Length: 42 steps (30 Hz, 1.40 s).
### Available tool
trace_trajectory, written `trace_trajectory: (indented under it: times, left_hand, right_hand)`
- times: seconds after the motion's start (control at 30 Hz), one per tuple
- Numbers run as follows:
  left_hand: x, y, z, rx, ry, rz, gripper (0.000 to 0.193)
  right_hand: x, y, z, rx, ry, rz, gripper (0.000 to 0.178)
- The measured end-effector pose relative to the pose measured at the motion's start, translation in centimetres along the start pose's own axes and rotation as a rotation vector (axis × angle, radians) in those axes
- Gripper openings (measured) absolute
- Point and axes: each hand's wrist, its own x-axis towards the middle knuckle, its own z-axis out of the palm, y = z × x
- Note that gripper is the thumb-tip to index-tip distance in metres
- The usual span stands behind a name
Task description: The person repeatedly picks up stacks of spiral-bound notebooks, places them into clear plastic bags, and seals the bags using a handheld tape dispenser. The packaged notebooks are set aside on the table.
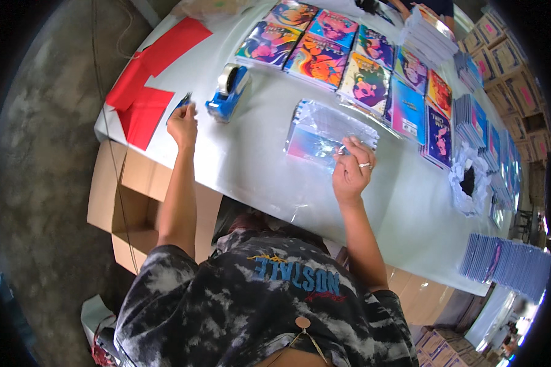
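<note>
My left hand (182,126) is closed round a small dark and blue object (184,101), its kind too blurred to make out. It is raised over the table's left part, between red sheets (146,113) and a blue tape dispenser (221,103) with a roll of tape. My right hand (355,168), a ring on one finger, has its fingers curled together over the near right part of a spiral notebook (309,137). Shiny clear plastic lies about this notebook, which shows pink and blue. Whatever the right fingers pinch is hidden.
Rows of colourful spiral notebooks (318,60) cover the table's (251,165) far side. Stacked notebooks (471,125) and a crumpled white plastic bag (468,180) stand at right. An open cardboard box (134,205) sits below the left edge. Another person's arm (400,7) shows at the far side.
</note>
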Motion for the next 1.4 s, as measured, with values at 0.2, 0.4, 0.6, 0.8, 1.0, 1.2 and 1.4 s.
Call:
trace_trajectory:
  times: [0.2,0.4,0.6,0.8,1.0,1.2,1.4]
  left_hand:
    - [-19.1,16.3,3.4,-0.419,-0.868,-0.266,0.038]
    - [-22.0,12.4,6.5,-0.377,-0.894,-0.476,0.039]
    - [-19.7,1.7,8.1,-0.048,-0.768,-0.660,0.041]
    - [-14.8,4.4,4.9,-0.505,-1.071,-1.297,0.060]
    - [-19.1,7.2,6.2,-0.288,-1.362,-0.912,0.052]
    - [-29.4,15.0,13.1,-0.492,-1.595,-0.735,0.047]
    - [-46.5,31.0,24.4,-0.742,-1.796,-0.686,0.048]
  right_hand:
    - [0.2,-0.4,-0.2,-0.001,-0.007,-0.036,0.019]
    - [2.0,-1.6,-2.1,-0.132,-0.325,0.136,0.056]
    - [7.7,-3.3,-2.6,-0.272,-0.723,0.170,0.063]
    - [4.8,-4.3,-5.0,-0.320,-0.887,-0.067,0.069]
    - [-7.8,-6.7,-13.1,-0.336,-0.628,0.051,0.050]
    - [-16.4,-6.2,-19.0,-0.308,0.395,1.128,0.069]
    - [-17.6,-2.6,-27.2,-0.262,0.393,1.195,0.051]
